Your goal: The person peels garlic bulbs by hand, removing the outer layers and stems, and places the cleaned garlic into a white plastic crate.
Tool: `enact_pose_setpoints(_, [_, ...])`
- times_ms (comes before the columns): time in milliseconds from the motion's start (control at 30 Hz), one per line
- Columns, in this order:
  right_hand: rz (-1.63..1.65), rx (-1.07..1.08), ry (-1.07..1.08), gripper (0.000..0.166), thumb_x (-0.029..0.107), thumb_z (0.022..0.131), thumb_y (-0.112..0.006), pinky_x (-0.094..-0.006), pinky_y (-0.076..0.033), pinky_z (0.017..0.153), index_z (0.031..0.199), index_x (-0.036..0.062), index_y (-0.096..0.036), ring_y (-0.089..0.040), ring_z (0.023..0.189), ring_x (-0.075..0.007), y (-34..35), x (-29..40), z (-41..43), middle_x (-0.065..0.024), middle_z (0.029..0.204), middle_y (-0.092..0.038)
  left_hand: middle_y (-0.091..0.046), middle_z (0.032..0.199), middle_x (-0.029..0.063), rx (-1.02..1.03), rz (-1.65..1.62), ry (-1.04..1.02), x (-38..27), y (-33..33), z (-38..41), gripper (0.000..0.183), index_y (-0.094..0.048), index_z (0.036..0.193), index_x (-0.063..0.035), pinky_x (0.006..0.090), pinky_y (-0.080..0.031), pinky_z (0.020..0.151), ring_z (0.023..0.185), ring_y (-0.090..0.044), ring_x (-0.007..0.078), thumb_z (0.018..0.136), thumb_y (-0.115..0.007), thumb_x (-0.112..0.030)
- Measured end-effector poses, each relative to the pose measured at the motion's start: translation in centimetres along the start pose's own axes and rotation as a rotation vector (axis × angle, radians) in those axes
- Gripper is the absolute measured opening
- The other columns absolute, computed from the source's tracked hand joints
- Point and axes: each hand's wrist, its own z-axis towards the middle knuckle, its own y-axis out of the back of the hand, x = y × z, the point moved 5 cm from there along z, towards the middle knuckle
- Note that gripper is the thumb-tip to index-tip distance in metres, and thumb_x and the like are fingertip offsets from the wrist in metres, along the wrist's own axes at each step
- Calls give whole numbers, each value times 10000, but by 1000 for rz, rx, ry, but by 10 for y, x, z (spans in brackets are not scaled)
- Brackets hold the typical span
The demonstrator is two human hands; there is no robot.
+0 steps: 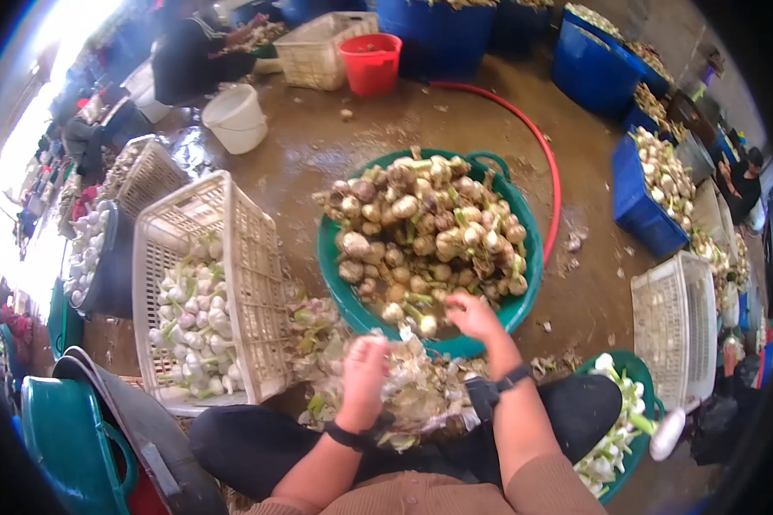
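A round green tub (332, 273) stands in front of me, heaped with unpeeled garlic bulbs (425, 219) that have short stems. My right hand (473, 315) is over its near edge, close to a few loose bulbs; whether its fingers hold anything cannot be told. Nearer to me, my left hand (366, 360) is above a pile of garlic skins (419, 386), its fingers curled, and its grip is unclear. A white plastic crate (254, 283) at the left holds cleaner white garlic (196, 322). Beside my right knee, a green basin (644, 380) holds trimmed white garlic (609, 444).
A red hose (547, 154) curves over the wet floor right of the tub. Beyond are a white bucket (235, 122), a red bucket (370, 71) and blue tubs (448, 38). Another white crate (673, 328) stands at the right. Other people (741, 187) sit around the edges.
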Motion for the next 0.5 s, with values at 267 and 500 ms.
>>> enact_pose_setpoints(267, [131, -291, -230, 112, 163, 800, -564, -389, -482, 696, 841, 79, -625, -573, 765, -220, -59, -40, 8, -65, 839, -605, -550, 752, -17, -94, 138, -121, 33, 11, 14, 237, -516, 1004, -59, 179, -411, 573, 644, -491, 45, 833, -596, -202])
enact_pose_setpoints(500, [573, -486, 79, 143, 56, 772, -612, -331, -486, 647, 911, 22, -619, -607, 766, -215, -13, 99, -71, -138, 890, -631, -583, 824, 31, 67, -80, 40, 7, -10, 7, 478, -426, 1203, 10, 220, -459, 631, 681, -548, 94, 815, -614, -197])
